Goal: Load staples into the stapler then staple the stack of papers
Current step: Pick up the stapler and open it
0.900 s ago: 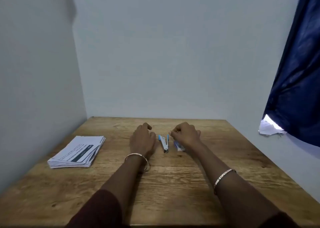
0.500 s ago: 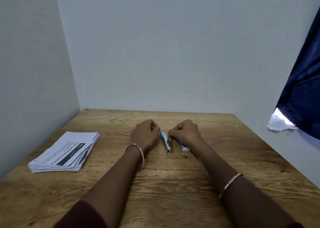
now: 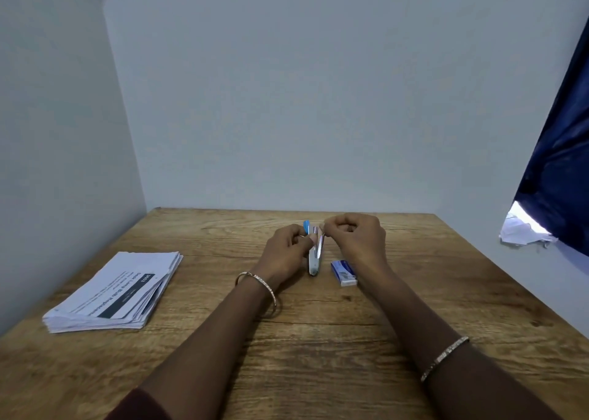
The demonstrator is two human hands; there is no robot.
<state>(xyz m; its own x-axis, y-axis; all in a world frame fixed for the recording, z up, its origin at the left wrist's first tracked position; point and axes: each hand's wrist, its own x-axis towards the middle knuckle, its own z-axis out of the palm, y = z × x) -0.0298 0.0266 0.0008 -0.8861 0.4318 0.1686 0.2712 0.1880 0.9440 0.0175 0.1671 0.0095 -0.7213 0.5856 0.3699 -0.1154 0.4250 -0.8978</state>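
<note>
Staple box (image 3: 343, 272): one small blue-and-white carton lay flat just right of the stapler; its contents could not be seen.
Stapler (image 3: 315, 258): one, slim, white and silver metal with a blue tip, its parts spread slightly at the far end; mid-table, between the hands.
Left hand (image 3: 287, 253): fingers curled round the stapler's left side.
Right hand (image 3: 357, 241): thumb and forefinger pinched the stapler's metal arm.
Stack of papers (image 3: 114, 292): one, printed white sheets, slightly fanned, well apart at the left.
Table (image 3: 318, 340): grained wood.
Bangles (image 3: 258, 284): two thin ones, one per wrist.
</note>
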